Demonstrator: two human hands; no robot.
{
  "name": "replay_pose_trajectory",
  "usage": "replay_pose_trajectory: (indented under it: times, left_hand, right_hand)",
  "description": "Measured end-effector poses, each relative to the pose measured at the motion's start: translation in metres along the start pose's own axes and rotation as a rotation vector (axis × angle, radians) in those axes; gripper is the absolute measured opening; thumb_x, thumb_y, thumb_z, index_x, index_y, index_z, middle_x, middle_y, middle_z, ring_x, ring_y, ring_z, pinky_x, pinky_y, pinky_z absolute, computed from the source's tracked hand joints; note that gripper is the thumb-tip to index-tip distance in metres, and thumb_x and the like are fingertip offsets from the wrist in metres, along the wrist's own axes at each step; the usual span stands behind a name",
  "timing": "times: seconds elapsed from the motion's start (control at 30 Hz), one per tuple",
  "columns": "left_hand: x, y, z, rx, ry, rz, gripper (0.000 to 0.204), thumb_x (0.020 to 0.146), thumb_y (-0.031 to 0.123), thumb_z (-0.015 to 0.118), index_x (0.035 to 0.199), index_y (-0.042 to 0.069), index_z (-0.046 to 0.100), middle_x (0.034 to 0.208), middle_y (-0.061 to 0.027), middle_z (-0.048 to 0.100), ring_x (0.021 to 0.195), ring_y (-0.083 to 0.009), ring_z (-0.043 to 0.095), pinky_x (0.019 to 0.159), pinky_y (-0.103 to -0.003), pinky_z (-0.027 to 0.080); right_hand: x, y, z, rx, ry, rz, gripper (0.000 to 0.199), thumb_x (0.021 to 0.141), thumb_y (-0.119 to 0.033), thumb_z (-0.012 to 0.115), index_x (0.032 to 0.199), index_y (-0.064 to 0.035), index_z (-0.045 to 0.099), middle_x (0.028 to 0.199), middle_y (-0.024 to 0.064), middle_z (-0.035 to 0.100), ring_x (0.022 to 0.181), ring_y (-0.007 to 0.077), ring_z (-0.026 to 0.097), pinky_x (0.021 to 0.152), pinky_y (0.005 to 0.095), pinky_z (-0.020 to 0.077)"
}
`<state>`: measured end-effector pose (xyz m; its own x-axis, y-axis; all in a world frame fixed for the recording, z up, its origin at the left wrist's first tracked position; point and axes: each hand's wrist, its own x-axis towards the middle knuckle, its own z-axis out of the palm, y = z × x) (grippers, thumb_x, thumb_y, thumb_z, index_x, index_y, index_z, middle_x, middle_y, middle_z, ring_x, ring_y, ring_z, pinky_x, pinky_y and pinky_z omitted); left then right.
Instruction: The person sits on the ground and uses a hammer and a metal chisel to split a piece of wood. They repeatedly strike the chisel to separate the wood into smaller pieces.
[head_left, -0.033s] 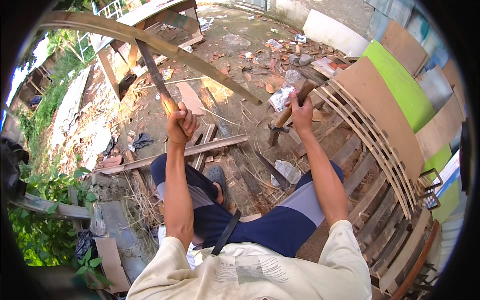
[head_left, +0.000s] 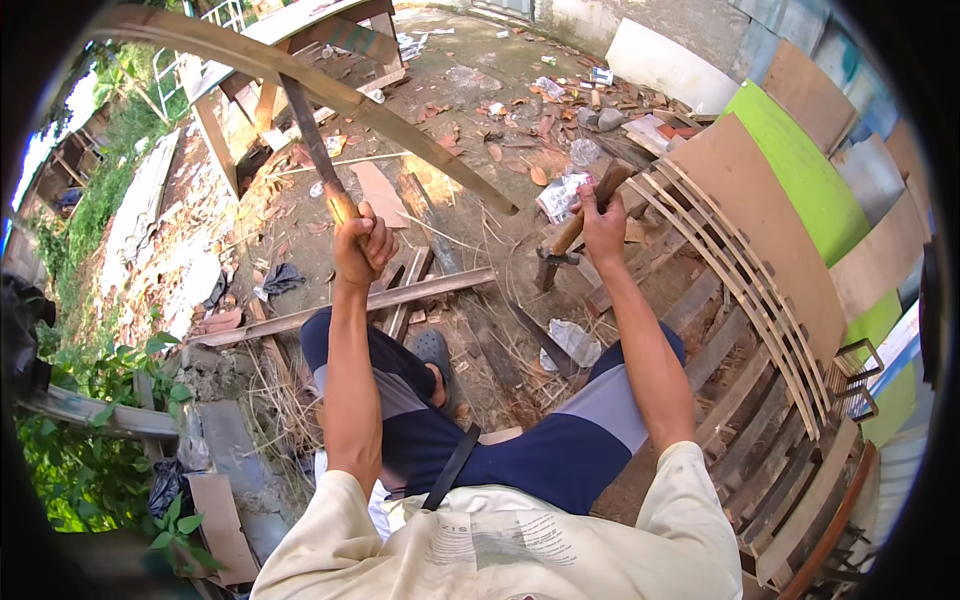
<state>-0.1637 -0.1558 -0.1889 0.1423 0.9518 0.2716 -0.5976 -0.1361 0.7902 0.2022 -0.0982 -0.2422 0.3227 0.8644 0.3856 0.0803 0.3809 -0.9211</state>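
Note:
My left hand (head_left: 365,248) is closed around the wooden handle of a machete-like blade (head_left: 306,125), pointing up and away. The blade's far end meets the lower edge of a long wooden board (head_left: 350,98); whether it is wedged in or behind cannot be made out. That board slants from upper left down toward the middle. In my right hand (head_left: 603,228) is a hammer (head_left: 572,234) by its wooden handle, its dark metal head tilted down to the left. Below the hands, a saw-like dark blade (head_left: 545,338) lies near my knee.
A wooden beam (head_left: 340,308) crosses the ground before my knees. To the right are curved slats (head_left: 735,270), a row of planks (head_left: 745,375) and leaning panels (head_left: 800,170). A table-like wooden frame (head_left: 215,150) stands far left. Leaves and litter cover the ground.
The long board's near end has shifted slightly left and down. Both hands keep their hold and have barely moved.

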Motion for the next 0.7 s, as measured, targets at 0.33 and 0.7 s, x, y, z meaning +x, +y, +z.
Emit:
replay_pose_trajectory:
  times: [0.33, 0.7]
  left_hand:
    - [0.059, -0.045, -0.027, 0.186, 0.048, -0.241, 0.014, 0.082, 0.019, 0.056, 0.081, 0.011, 0.045, 0.048, -0.0002, 0.037, 0.035, -0.0129, 0.033, 0.036, -0.029, 0.03]
    - [0.073, -0.058, -0.053, 0.661, 0.026, -0.433, 0.014, 0.086, 0.016, 0.057, 0.091, 0.004, 0.05, 0.061, -0.0033, 0.05, 0.049, -0.014, 0.051, 0.045, -0.03, 0.042]
  right_hand:
    - [-0.02, -0.057, 0.005, -0.03, -0.054, -0.012, 0.024, 0.098, -0.026, 0.063, 0.103, -0.0032, 0.056, 0.084, 0.0027, 0.065, 0.075, 0.0098, 0.062, 0.073, 0.0258, 0.049]
    - [-0.001, -0.023, 0.021, -0.24, -0.129, 0.008, 0.034, 0.091, -0.033, 0.072, 0.099, -0.0008, 0.066, 0.083, 0.0096, 0.068, 0.076, 0.018, 0.064, 0.071, 0.0324, 0.0497]
